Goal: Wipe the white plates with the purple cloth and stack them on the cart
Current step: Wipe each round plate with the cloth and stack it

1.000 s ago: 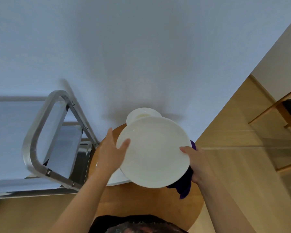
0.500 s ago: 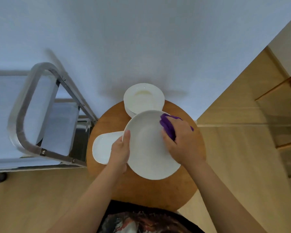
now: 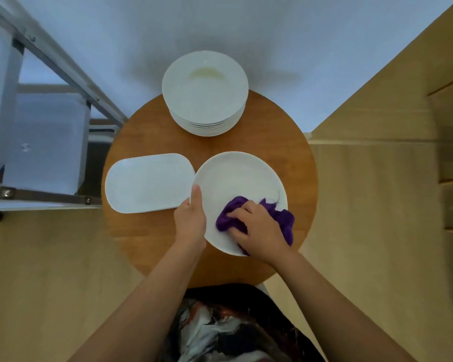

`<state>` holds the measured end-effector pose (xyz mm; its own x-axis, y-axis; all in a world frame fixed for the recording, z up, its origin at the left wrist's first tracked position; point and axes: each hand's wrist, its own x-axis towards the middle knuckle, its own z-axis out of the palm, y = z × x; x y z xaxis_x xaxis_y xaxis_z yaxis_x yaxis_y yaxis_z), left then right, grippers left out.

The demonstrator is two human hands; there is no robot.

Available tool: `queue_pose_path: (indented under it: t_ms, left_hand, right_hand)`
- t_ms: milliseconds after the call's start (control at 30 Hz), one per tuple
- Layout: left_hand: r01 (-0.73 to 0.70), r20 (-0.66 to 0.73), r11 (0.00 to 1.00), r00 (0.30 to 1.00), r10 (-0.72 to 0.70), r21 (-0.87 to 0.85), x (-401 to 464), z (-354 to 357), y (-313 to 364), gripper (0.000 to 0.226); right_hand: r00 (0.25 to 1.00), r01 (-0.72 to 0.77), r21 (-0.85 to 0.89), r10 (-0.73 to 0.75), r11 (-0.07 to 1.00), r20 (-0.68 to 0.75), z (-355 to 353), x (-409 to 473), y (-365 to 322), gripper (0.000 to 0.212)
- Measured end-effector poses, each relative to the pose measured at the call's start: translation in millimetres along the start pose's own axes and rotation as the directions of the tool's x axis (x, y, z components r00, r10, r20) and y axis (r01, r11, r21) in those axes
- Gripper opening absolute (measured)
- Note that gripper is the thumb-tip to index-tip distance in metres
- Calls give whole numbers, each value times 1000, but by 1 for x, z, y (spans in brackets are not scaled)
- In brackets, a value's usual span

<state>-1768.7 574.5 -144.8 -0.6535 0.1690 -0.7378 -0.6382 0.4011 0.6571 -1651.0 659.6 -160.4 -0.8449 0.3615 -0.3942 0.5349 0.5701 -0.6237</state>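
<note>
The left hand (image 3: 191, 220) clamps the left rim of a round white plate (image 3: 236, 184), thumb lying over the rim on the inner face and the fingers hidden below it. The right hand (image 3: 259, 231) is closed on the bunched purple cloth (image 3: 283, 218), pressing it against the near part of the plate's inner face; the cloth spills over the near-right edge. The plate sits over the near-right part of the round wooden table (image 3: 147, 241), though whether it rests on the wood or is held just above it is unclear. A stack of plates (image 3: 205, 95) waits at the far side of the table, and an oblong white platter (image 3: 149, 182) lies just left of the held plate. The cart (image 3: 47, 142) stands well to the left, beyond the platter. So the finished plate must travel leftward, and the left hand, already gripping that side, is probably the nearer carrier.
</note>
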Motion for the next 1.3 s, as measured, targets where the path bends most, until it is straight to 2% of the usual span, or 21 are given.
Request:
queue_pose_path:
  t_ms: [100, 200, 267, 367, 467, 600, 667, 767, 900, 1000, 1133, 1167, 1233, 1300]
  left_hand:
    - [13, -2, 1000, 1000, -13, 23, 18, 17, -15, 36]
    - [24, 27, 995, 999, -27, 94, 36, 37, -30, 32]
    - [77, 21, 989, 997, -80, 124, 48, 48, -41, 37]
    - [159, -2, 982, 987, -160, 106, 65, 60, -51, 40]
    - [182, -15, 974, 983, -182, 132, 77, 65, -53, 41]
    - [84, -55, 963, 996, -72, 255, 82, 65, -56, 30]
    - [48, -62, 939, 998, -28, 341, 86, 63, -58, 34]
    - [77, -54, 880, 997, -59, 469, 96, 59, -58, 43]
    - [43, -14, 865, 999, -41, 500, 97, 59, -57, 43]
    - [-33, 42, 851, 999, 14, 525, 93, 57, -54, 39]
    - [-178, 105, 691, 984, 147, 701, 92, 48, -26, 49]
    - [-209, 109, 685, 976, 187, 698, 94, 45, -15, 51]
    - [-243, 71, 759, 965, 252, 604, 102, 37, 11, 42]
    - [-233, -30, 849, 959, 280, 474, 117, 27, 40, 32]
  right_hand:
    - [963, -54, 63, 36, 997, 266, -7, 0, 19, 25]
    - [843, -259, 181, 131, 949, 522, -22, 12, 37, 17]
    - [804, -359, 246, 165, 900, 571, -31, 22, 48, 13]
    - [872, -441, 421, 268, 793, 409, -32, 33, 63, 4]
    - [886, -459, 562, 400, 688, 234, -25, 45, 68, 17]
    - [890, -421, 575, 442, 701, 112, -19, 58, 66, 14]
    - [881, -409, 623, 465, 667, 81, -18, 61, 65, 7]
    - [840, -385, 731, 541, 563, 26, -19, 60, 64, 6]
    - [761, -368, 832, 649, 414, 13, -23, 58, 64, 2]
    - [755, -358, 840, 655, 407, 5, -26, 62, 59, 1]
    - [784, -319, 860, 621, 399, 3, -39, 77, 42, 9]
    - [793, -307, 868, 609, 389, 8, -43, 81, 37, 10]
    - [818, -274, 893, 575, 356, 21, -52, 93, 26, 7]
    - [847, -241, 905, 531, 350, 20, -61, 106, 13, 5]
